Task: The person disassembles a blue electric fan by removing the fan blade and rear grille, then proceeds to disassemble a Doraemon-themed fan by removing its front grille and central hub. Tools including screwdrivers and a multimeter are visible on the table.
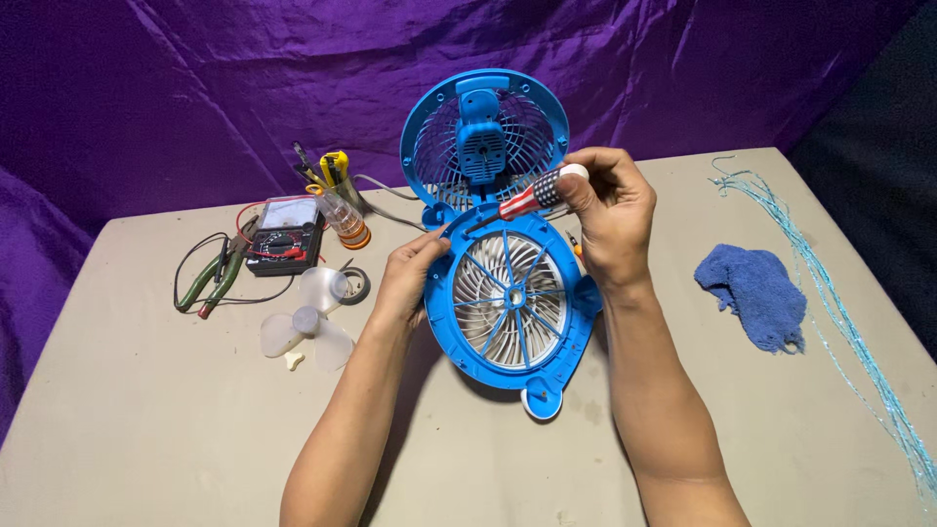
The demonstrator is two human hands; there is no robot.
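The blue fan housing (508,293) lies opened like a clamshell near the middle of the table (146,420); its front grille (509,301) lies flat, white-ribbed inside a blue ring, and the rear half with the motor mount (483,137) stands upright behind it, joined at the hinge. The left hand (410,278) grips the ring's left rim, fingers curled over the edge, steadying it; the right hand (610,210) is clenched round a screwdriver (532,195) with a striped red, white and dark handle, its tip angled down toward the hinge area between the two halves.

The housing looks like thin moulded plastic: light, fairly stiff at the ring, but springy and likely brittle along the slim ribs; so the solid outer rim is the place to hold it, never the spokes. The smooth plastic may slide on the table under a push from the tool, hence a firm hold on the rim seems wise; the upright half could tip if knocked.

To the left lie a translucent fan blade (307,327), a multimeter (285,234) and pliers (217,273); a blue cloth (756,293) rests to the right.
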